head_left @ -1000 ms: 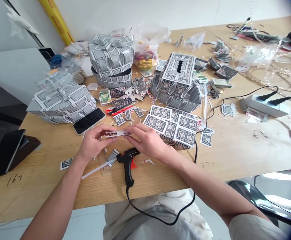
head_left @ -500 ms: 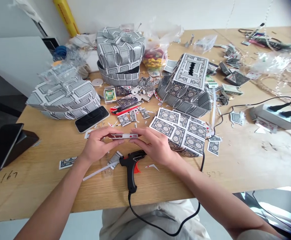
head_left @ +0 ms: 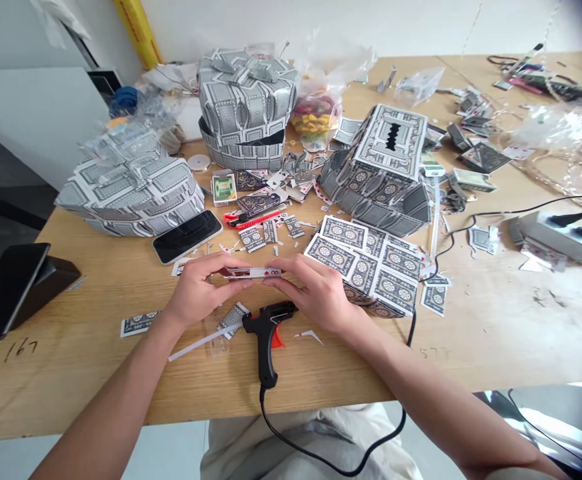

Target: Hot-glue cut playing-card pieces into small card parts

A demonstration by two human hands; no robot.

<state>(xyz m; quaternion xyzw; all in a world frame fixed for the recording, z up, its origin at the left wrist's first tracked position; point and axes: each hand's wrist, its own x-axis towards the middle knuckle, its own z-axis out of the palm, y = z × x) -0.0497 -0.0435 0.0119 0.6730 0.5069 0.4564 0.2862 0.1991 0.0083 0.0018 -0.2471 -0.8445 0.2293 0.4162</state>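
Between my two hands is a small folded playing-card piece point(head_left: 255, 272), seen edge-on with a red mark at its right end. My left hand point(head_left: 197, 288) pinches its left end between thumb and fingers. At the right end, my right hand point(head_left: 315, 288) pinches it the same way. Just below lies a black hot glue gun point(head_left: 267, 340) with a red trigger and a clear glue stick point(head_left: 205, 341) out of its back. By my right hand sits a box covered in patterned cards point(head_left: 365, 263).
A phone point(head_left: 187, 237), a red utility knife point(head_left: 253, 219) and card scraps lie beyond my hands. Behind them stand a card-covered basket point(head_left: 131, 193), a lidded round one point(head_left: 245, 110) and a slotted card box point(head_left: 389, 143). A power strip point(head_left: 561, 233) is at the right.
The whole view has shifted slightly, so things sit a little further right. Both hands keep the same pinch on the folded playing-card piece.
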